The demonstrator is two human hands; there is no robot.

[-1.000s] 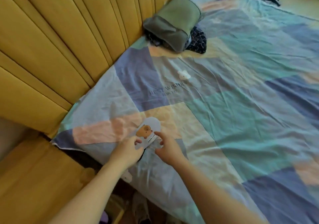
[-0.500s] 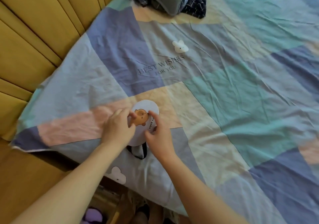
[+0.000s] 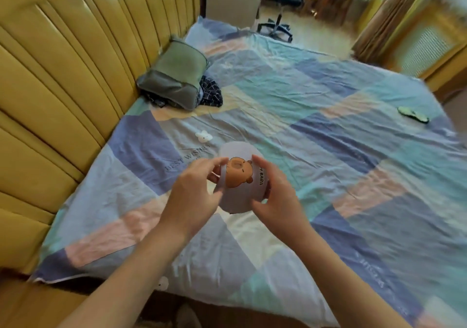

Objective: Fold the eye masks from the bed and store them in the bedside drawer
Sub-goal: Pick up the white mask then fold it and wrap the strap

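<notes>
Head view: the folded eye mask (image 3: 238, 181) is held up between both hands, clear of the bed. The left hand (image 3: 194, 191) grips its left edge, with fingertips curled over the front beside the brown bear print, and the right hand (image 3: 275, 196) pinches the right edge, thumb at the top near the printed lettering. Half a second ago the same mask was being pressed flat on the patchwork bedsheet (image 3: 328, 156) near the foot of the headboard; it has since been lifted off the sheet and brought up in front of the camera, which has also tilted up to take in the far side of the room. The fold is judged to be finished or nearly so, so that carrying the mask to the bedside drawer is the likely step now; the drawer itself is not visible here.

Farther out, a second eye mask (image 3: 413, 114), dark with a pale green face, lies unfolded near the far right edge of the bed and is judged to remain to be done. A grey-green pillow (image 3: 174, 80) rests against the yellow padded headboard (image 3: 63, 75) on the left, over a dark checked garment (image 3: 211, 92). An office chair (image 3: 280, 1) stands on the floor beyond the bed.
</notes>
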